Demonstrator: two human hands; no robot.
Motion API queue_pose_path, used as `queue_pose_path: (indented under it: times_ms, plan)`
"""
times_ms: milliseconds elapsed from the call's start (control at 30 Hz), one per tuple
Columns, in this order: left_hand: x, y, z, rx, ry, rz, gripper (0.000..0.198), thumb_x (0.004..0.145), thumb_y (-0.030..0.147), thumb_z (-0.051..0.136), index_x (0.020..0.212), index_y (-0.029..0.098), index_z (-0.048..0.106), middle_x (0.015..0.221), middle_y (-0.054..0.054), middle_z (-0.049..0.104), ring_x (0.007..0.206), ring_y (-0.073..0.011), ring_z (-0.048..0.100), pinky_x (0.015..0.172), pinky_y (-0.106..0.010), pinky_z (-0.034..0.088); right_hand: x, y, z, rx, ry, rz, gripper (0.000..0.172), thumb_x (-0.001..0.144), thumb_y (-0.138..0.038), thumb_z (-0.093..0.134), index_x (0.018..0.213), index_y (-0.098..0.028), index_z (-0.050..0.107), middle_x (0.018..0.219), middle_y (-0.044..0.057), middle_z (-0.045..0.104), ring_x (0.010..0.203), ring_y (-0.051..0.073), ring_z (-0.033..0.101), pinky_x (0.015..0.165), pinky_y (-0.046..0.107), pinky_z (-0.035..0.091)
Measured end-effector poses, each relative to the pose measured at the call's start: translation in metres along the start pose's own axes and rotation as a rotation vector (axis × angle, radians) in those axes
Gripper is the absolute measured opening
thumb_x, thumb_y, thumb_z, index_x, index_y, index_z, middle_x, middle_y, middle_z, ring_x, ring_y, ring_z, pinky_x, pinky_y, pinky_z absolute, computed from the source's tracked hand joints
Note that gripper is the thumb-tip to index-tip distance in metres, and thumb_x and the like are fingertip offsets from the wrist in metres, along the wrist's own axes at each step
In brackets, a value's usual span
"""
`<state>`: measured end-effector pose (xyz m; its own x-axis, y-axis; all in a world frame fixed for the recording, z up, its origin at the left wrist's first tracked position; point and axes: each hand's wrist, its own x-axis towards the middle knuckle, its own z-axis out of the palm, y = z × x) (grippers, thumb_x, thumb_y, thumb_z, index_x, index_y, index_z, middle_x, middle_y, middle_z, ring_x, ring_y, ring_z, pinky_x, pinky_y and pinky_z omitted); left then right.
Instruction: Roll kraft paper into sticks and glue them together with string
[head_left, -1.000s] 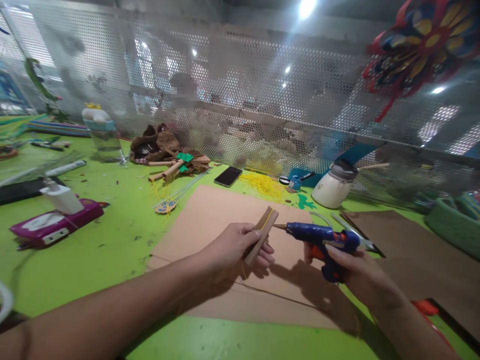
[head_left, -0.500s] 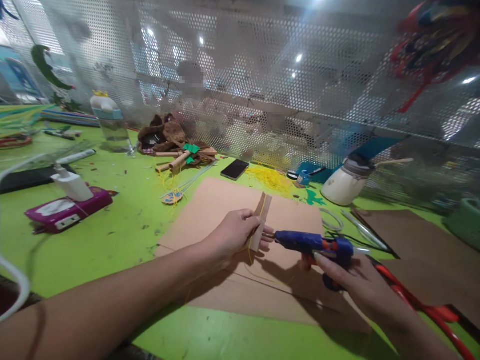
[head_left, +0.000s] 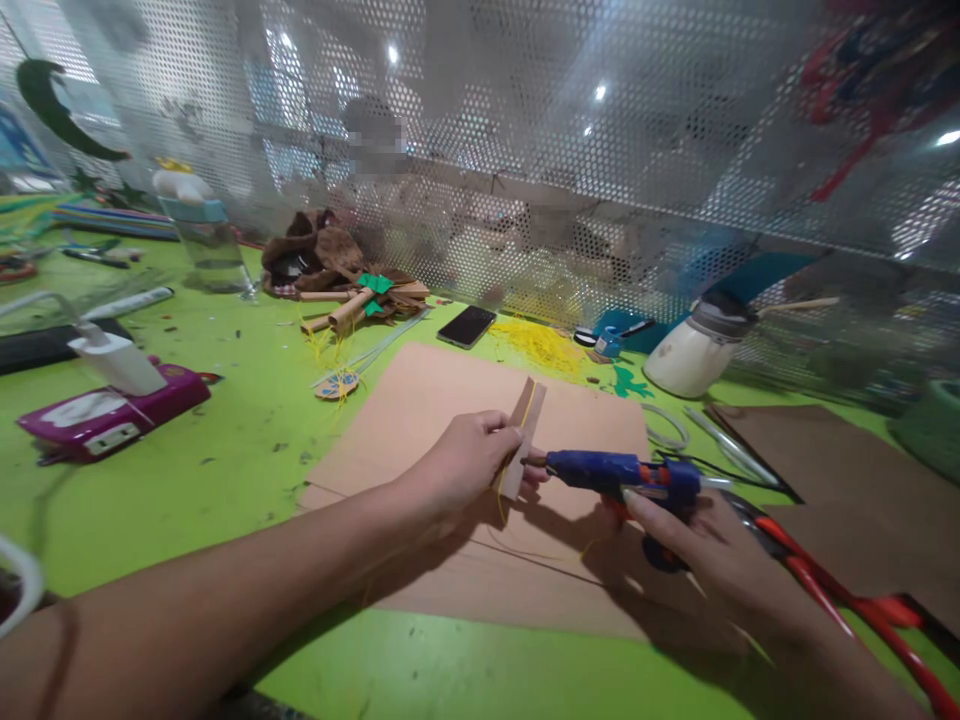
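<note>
My left hand [head_left: 472, 460] pinches a narrow folded strip of brown cardboard [head_left: 531, 425] above a brown cardboard sheet [head_left: 420, 400]. A yellow string [head_left: 502, 505] runs along the strip and dangles below its lower end. In my right hand [head_left: 697, 545] is a blue hot glue gun [head_left: 600, 470], with a clear glue stick poking from its back. The gun points left, and its nozzle is at the strip's lower right edge; whether it touches is hard to tell. Some left fingers are hidden behind the strip.
A purple power strip [head_left: 120, 410] with a white plug lies left. Behind the sheet are a phone [head_left: 466, 326], yellow shredded strands [head_left: 544, 345] and cardboard rolls [head_left: 352, 310]. A white jar [head_left: 686, 355] stands right, with red-handled scissors [head_left: 832, 585] nearer. A perforated metal panel [head_left: 465, 130] closes the back.
The glue gun has moved slightly left and up, bringing its nozzle to the strip's edge. My left hand still holds the strip. The view has shifted a little.
</note>
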<state>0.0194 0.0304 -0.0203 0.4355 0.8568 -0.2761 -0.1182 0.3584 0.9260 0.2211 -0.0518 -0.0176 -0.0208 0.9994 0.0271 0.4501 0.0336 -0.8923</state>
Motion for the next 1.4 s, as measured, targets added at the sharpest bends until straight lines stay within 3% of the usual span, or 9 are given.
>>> queue_pose_path:
  times_ms: [167,333,533,700,967,1100,1267,1400]
  plan:
    - [-0.0018,0.0017,0.0003,0.027,0.005,-0.023,0.007,0.082,0.016,0.048,0.08,0.014,0.055,0.075,-0.007,0.068,0.054,-0.0156,0.064,0.053,-0.029,0.053,-0.001,-0.0004,-0.0018,-0.022,-0.038,-0.017,0.031,0.081,-0.046,0.059,0.081,-0.016,0.068,0.074,0.006,0.066,0.069,0.02,0.059,0.058,0.027,0.047]
    - [-0.0027,0.001,-0.0004,0.067,0.015,-0.015,0.007,0.081,0.019,0.05,0.078,0.015,0.056,0.08,-0.008,0.07,0.053,-0.0152,0.063,0.053,-0.027,0.051,-0.0032,-0.0027,-0.0041,-0.048,-0.029,-0.017,0.032,0.082,-0.047,0.058,0.073,-0.017,0.065,0.067,0.005,0.063,0.065,0.02,0.057,0.057,0.028,0.047]
    - [-0.0045,0.0026,0.002,0.079,-0.001,-0.039,0.012,0.081,0.018,0.049,0.077,0.014,0.059,0.072,-0.009,0.069,0.056,-0.016,0.062,0.055,-0.027,0.05,-0.0013,0.0001,-0.006,-0.043,-0.024,-0.006,0.036,0.083,-0.049,0.055,0.068,-0.016,0.061,0.067,0.005,0.061,0.065,0.019,0.056,0.057,0.028,0.043]
    - [-0.0081,0.0055,0.0048,0.138,0.06,-0.02,0.014,0.08,0.015,0.049,0.072,0.013,0.061,0.065,-0.006,0.066,0.056,-0.014,0.061,0.053,-0.022,0.046,-0.001,0.0013,-0.0069,-0.032,-0.012,0.02,0.037,0.084,-0.049,0.054,0.071,-0.015,0.063,0.068,0.005,0.062,0.065,0.019,0.056,0.055,0.028,0.042]
    - [-0.0064,0.0037,0.0006,0.127,-0.001,-0.039,0.006,0.079,0.019,0.052,0.076,0.015,0.056,0.074,-0.007,0.07,0.049,-0.0129,0.058,0.042,-0.021,0.04,-0.0055,-0.0078,-0.002,0.051,-0.049,-0.047,0.024,0.079,-0.043,0.061,0.075,-0.02,0.066,0.07,0.003,0.063,0.065,0.019,0.056,0.06,0.027,0.047]
    - [-0.0069,0.0051,0.0019,0.121,0.009,-0.02,0.008,0.079,0.019,0.051,0.074,0.016,0.057,0.073,-0.006,0.069,0.051,-0.0137,0.059,0.046,-0.022,0.043,-0.0037,-0.003,-0.0047,0.0,-0.074,-0.043,0.028,0.082,-0.044,0.058,0.073,-0.018,0.064,0.067,0.004,0.062,0.064,0.019,0.056,0.056,0.027,0.045]
    - [-0.0077,0.0055,0.0039,0.16,0.05,0.023,0.014,0.078,0.015,0.05,0.068,0.014,0.06,0.062,-0.003,0.063,0.048,-0.0106,0.054,0.046,-0.02,0.042,-0.0017,0.0001,-0.0052,-0.031,0.0,-0.015,0.035,0.084,-0.046,0.054,0.072,-0.015,0.064,0.069,0.006,0.063,0.066,0.02,0.057,0.055,0.028,0.043]
    - [-0.0077,0.0039,0.0028,0.123,0.018,-0.013,0.01,0.079,0.019,0.051,0.075,0.015,0.06,0.069,-0.005,0.066,0.052,-0.0144,0.059,0.049,-0.024,0.046,-0.0041,-0.0068,-0.0016,-0.013,0.018,-0.039,0.033,0.081,-0.046,0.057,0.069,-0.016,0.063,0.066,0.004,0.062,0.064,0.02,0.056,0.058,0.029,0.046]
